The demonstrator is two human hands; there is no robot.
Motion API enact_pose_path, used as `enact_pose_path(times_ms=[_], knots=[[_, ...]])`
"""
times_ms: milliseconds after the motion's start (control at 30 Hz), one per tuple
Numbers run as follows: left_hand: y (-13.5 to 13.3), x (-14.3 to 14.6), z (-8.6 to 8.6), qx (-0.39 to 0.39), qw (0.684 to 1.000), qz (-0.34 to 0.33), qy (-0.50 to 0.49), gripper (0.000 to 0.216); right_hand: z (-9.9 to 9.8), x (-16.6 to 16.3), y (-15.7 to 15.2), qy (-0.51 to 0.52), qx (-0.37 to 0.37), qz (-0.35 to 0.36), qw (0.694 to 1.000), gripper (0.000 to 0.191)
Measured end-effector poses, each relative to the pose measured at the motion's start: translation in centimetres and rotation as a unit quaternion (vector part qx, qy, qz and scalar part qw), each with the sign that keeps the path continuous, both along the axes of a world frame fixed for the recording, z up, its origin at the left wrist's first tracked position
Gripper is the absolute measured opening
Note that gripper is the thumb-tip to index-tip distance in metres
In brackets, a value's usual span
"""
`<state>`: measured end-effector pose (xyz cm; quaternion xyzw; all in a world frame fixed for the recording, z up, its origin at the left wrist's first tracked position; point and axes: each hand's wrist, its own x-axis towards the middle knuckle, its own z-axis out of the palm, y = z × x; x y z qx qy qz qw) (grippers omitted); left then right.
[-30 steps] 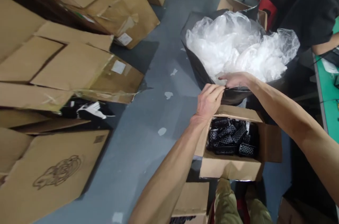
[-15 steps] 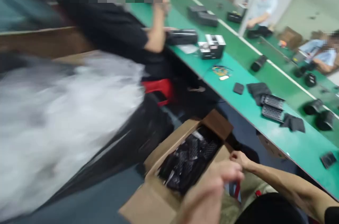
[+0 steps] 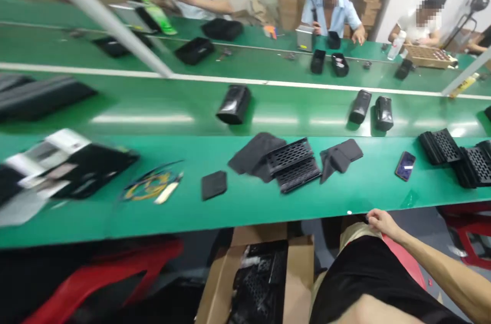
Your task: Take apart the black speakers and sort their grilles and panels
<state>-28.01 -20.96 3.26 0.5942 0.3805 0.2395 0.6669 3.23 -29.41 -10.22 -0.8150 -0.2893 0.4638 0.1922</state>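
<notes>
My right hand (image 3: 379,222) is over my knee, just below the table's front edge. Its fingers are curled together; whatever they may hold is too small to make out. Of my left arm (image 3: 366,309) only a bare part shows at the bottom edge, and the hand is out of view. Black perforated grilles (image 3: 293,163) lie on the green table (image 3: 215,219), partly over a dark cloth-like sheet (image 3: 249,155). To their right are folded dark pieces (image 3: 341,158), and to their left a small dark square pad (image 3: 214,184). A phone (image 3: 405,166) rests farther right.
Below the table stands an open carton (image 3: 301,273) with black perforated parts inside. Red stools (image 3: 115,268) are on either side. Glossy black casings (image 3: 235,104) sit on the green belt behind. More grilles (image 3: 477,163) are at right, a cable bundle (image 3: 149,186) at left. Co-workers sit opposite.
The view has swung right, from the plastic-filled bag and seated co-worker to face the table. My left hand, in front of the carton before, has left the view. My right hand remains curled.
</notes>
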Motion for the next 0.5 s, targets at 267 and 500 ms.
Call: enact_pose_path(times_ms=[267,500], knots=[[7.8,17.1,-1.6,-0.083,0.983,0.085,0.138,0.053,-0.5,13.2,8.1,0.032,0.074,-0.012,0.997,0.017],[10.7,16.3,-7.1,0.002,0.952,0.035,0.304,0.038,-2.1,14.7,9.3,0.046,0.104,-0.02,0.993,0.024]])
